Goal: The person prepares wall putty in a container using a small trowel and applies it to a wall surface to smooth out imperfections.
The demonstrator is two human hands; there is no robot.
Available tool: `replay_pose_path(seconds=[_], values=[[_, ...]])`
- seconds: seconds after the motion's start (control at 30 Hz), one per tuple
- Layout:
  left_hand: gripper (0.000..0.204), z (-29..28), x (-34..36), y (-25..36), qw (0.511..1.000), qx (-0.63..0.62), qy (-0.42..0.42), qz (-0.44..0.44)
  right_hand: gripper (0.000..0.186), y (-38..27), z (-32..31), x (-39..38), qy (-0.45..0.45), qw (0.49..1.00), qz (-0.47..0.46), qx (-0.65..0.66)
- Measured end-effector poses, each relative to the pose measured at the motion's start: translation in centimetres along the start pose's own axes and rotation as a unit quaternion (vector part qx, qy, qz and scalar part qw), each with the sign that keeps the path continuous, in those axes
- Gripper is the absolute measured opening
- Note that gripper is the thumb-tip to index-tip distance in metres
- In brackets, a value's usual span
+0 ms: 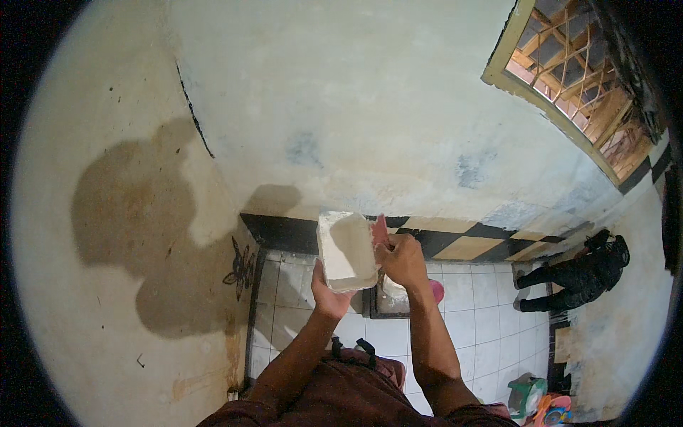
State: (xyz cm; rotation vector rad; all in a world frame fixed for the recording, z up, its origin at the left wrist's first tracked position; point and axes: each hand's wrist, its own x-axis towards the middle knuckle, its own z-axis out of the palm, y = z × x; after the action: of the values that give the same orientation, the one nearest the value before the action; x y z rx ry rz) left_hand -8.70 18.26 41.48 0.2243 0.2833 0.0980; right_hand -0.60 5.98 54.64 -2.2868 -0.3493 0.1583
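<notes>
My left hand [329,295] is closed on the lower end of a white rectangular plastic tub [367,279], supporting it in front of the wall. White paste [341,249] coats the inside of the tub, and a shadow falls across it. At the tub's right side, my right hand [404,262] grips a red putty scraper [380,229] with its flat blade pointing up. The blade is against or very near the tub's rim; I cannot tell which. My right fingers partly hide the scraper's lower part.
Below the tub, a dark-edged block or tray [390,306] bears something white, with a pink round item [437,290] beside it. Another person [587,270] in dark clothing is bent over at right. A green container [526,395] stands lower right; a barred window [576,78] is upper right.
</notes>
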Motion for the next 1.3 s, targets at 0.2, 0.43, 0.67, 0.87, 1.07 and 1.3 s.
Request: replay_pose_path(seconds=[0.2,0.43,0.67,0.87,1.07,1.3], values=[[0.057,0.1,0.2,-0.4,1.0,0.012,0.013,-0.011,0.041,1.5,2.0,0.2,0.024,0.996,-0.067,-0.06],[0.057,0.3,0.0,-0.1,1.0,-0.001,-0.016,-0.024,0.025,0.7,0.3,0.6,0.001,0.999,-0.025,-0.029],[0.056,-0.2,0.4,-0.2,1.0,0.009,-0.007,-0.007,0.028,-0.1,1.2,0.8,0.028,0.996,-0.076,-0.047],[0.055,-0.4,0.3,-0.2,0.999,-0.001,0.019,-0.036,0.025,-0.1,1.2,1.5,0.004,0.992,-0.084,-0.098],[0.056,-0.8,0.9,0.0,0.998,0.06,0.016,-0.013,0.024,-0.5,3.1,1.4,0.025,0.977,-0.178,-0.118],[0.052,0.1,-0.2,1.2,0.999,0.034,0.021,-0.034,0.027,-2.4,2.1,0.6,-0.064,0.972,-0.17,-0.151]])
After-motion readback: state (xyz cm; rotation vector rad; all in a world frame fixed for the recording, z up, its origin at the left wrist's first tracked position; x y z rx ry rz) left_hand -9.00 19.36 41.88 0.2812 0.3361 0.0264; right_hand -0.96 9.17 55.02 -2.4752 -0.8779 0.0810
